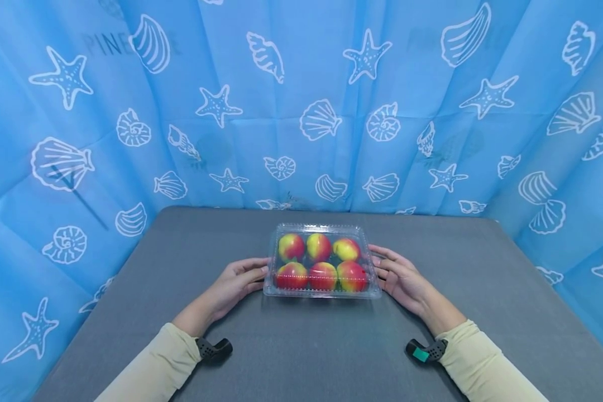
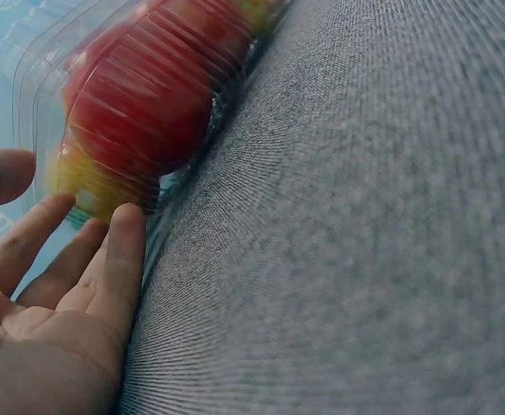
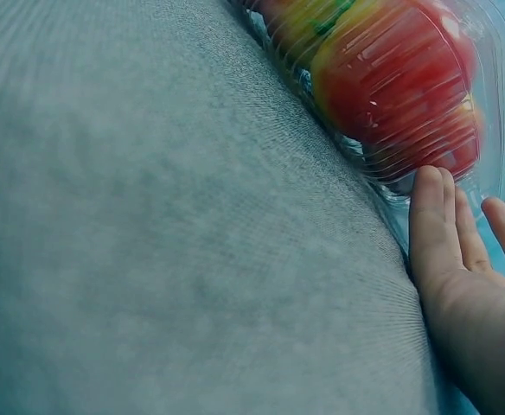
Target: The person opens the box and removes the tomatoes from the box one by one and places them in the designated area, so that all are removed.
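Note:
A clear plastic clamshell box [image 1: 323, 296] with a ribbed lid sits on the grey table, its lid down. Inside lie two rows of red-and-yellow fruits [image 1: 352, 276], perhaps apples or peaches; the exact kind is hard to tell. My left hand [image 1: 238, 283] is at the box's left side, fairly straight fingers at its wall. From the opposite side my right hand [image 1: 401, 277] meets the right wall in much the same way. In the left wrist view, fingertips [image 2: 127, 220] reach the box's lower edge, thumb apart. The right wrist view has extended fingers [image 3: 434, 212] against the box end.
Grey cloth covers the table [image 1: 311, 352]. Behind it and along both sides hangs a blue curtain [image 1: 291, 72] with white shell and starfish prints. Each wrist wears a black band [image 1: 213, 350] over a pale sleeve [image 1: 156, 363].

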`<state>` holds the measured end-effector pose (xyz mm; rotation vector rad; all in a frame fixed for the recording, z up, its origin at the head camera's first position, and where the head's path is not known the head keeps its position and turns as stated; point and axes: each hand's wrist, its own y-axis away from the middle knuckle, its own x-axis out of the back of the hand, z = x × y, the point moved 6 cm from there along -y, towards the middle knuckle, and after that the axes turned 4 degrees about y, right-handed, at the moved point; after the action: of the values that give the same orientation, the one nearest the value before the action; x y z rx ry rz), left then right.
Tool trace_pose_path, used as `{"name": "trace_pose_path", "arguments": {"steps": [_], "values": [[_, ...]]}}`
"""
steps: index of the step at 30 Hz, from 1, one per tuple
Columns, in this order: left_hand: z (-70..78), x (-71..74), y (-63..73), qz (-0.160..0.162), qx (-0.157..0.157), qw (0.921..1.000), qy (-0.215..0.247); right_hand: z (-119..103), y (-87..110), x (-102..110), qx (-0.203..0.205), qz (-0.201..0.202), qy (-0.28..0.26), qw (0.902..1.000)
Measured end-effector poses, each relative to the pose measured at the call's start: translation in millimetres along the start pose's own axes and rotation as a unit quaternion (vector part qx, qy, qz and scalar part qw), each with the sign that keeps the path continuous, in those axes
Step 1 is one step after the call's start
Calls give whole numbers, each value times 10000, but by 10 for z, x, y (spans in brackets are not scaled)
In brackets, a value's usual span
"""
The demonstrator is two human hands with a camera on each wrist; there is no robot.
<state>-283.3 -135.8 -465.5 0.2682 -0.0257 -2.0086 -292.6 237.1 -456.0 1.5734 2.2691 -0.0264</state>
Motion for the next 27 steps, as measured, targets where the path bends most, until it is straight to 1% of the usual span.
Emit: {"name": "trace_pose_path", "arguments": {"steps": [5,10,14,17,27], "values": [[-1,3,2,-35,-7,10000,-41,-1,-7,4,-64,-37,92,9999],[-4,4,6,-12,9,10000,-89,20,-13,20,-170,102,123,9997],[-1,-3,10,19,17,10000,-85,20,-6,27,-115,201,230,9995],[1,-8,13,39,25,10000,-74,16,2,23,-67,168,281,9994],[12,-18,20,2,36,10000,-61,10,9,19,5,79,44,10000]]}}
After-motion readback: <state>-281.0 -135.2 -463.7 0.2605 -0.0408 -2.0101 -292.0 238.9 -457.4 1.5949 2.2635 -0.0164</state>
